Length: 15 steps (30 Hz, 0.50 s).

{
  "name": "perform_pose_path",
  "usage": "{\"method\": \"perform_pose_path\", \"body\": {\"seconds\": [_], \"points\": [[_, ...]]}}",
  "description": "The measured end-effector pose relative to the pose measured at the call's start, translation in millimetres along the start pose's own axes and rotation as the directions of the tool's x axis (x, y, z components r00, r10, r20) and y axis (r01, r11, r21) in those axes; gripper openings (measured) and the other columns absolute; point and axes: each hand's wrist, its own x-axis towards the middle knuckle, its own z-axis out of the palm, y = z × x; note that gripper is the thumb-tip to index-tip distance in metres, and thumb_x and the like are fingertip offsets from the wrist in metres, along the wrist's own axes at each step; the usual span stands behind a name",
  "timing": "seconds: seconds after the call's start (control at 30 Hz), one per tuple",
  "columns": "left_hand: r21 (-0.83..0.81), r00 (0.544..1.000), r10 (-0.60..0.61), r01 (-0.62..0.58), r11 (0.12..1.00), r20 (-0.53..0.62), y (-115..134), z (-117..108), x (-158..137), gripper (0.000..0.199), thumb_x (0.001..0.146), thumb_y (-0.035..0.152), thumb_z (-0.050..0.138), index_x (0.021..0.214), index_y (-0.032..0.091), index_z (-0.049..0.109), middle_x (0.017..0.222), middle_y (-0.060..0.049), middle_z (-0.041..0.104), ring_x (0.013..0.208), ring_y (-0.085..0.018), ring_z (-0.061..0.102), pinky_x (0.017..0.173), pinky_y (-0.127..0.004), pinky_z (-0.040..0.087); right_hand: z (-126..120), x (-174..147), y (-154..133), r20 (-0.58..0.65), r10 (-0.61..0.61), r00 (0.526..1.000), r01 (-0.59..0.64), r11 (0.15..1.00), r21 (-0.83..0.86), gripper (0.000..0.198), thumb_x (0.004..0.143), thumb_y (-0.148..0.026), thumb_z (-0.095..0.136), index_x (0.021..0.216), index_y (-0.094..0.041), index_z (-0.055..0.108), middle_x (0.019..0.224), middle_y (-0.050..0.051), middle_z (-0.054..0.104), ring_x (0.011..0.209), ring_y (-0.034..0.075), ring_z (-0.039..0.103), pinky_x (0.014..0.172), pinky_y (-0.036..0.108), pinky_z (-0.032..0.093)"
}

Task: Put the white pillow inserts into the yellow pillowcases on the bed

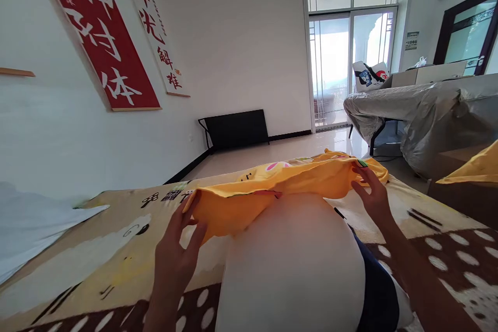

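At far left, a pale blue-white sheet lies on a printed blanket with cream, tan and brown spotted cartoon animals, which covers the surface we lean over. On the wall above hang a long red banner with large white Chinese characters and a narrower white scroll with red and black brush characters. We cannot make out their meaning from this angle.

Our left hand pinches the near left corner of a bright yellow cotton garment, thumb and fingers closed on the fabric. The garment lies stretched across the blanket in front of us. A pink and white cartoon print shows on its far side, along with a few small dark letters too tiny to read. A white rounded shape fills the lower centre of the view.

Our right hand holds the garment's right edge, fingers curled over the hem beside a small green tag.

To handle this well, we judge that both hands should keep the edge taut and level, so the cloth lies flat without wrinkles.

At right stand a sofa wrapped in grey plastic and glass balcony doors.
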Motion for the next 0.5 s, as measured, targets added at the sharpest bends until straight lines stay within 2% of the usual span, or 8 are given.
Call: {"method": "perform_pose_path", "body": {"seconds": [0.07, 0.23, 0.37, 0.5], "points": [[-0.062, 0.998, -0.046, 0.049, 0.997, 0.048, -10.0, 10.6, 4.5, 0.067, 0.082, 0.059, 0.046, 0.142, 0.030, 0.035, 0.141, -0.005, 0.048, 0.094, -0.024, 0.060, 0.085, -0.038, 0.047, 6.8, -4.1, 10.0, 0.066, 0.018, 0.998, -0.018, 1.000, -0.011, 0.057, 0.081, -0.044, 0.059, 0.132, -0.022, 0.046, 0.135, 0.012, 0.052, 0.124, 0.026, 0.050, 0.103, 0.047, 0.039], [-0.158, 0.971, -0.116, 0.151, 0.976, 0.207, -36.8, 38.6, 12.2, 0.085, 0.080, 0.061, 0.049, 0.149, 0.029, 0.012, 0.152, -0.012, 0.030, 0.107, -0.028, 0.057, 0.091, -0.045, 0.045, 23.0, -14.9, 33.3, 0.176, 0.152, 0.973, -0.140, 0.987, -0.075, 0.073, 0.081, -0.054, 0.056, 0.142, -0.021, 0.034, 0.143, 0.015, 0.043, 0.132, 0.027, 0.040, 0.108, 0.049, 0.032], [-0.157, 0.959, -0.164, 0.203, 0.967, 0.230, -46.1, 53.0, 11.1, 0.087, 0.080, 0.063, 0.048, 0.149, 0.030, 0.008, 0.150, -0.014, 0.032, 0.111, -0.030, 0.055, 0.096, -0.049, 0.041, 28.0, -22.2, 44.7, 0.234, 0.211, 0.949, -0.177, 0.971, -0.159, 0.078, 0.081, -0.058, 0.052, 0.145, -0.019, 0.029, 0.146, 0.015, 0.039, 0.136, 0.028, 0.034, 0.111, 0.052, 0.024], [-0.175, 0.969, -0.145, 0.181, 0.968, 0.200, -43.6, 54.6, 9.8, 0.086, 0.081, 0.062, 0.047, 0.150, 0.028, 0.008, 0.150, -0.015, 0.033, 0.110, -0.031, 0.055, 0.096, -0.050, 0.041, 30.7, -23.4, 48.8, 0.256, 0.226, 0.940, -0.189, 0.969, -0.161, 0.079, 0.084, -0.056, 0.049, 0.148, -0.021, 0.020, 0.149, 0.013, 0.033, 0.139, 0.026, 0.029, 0.112, 0.050, 0.023]]}}
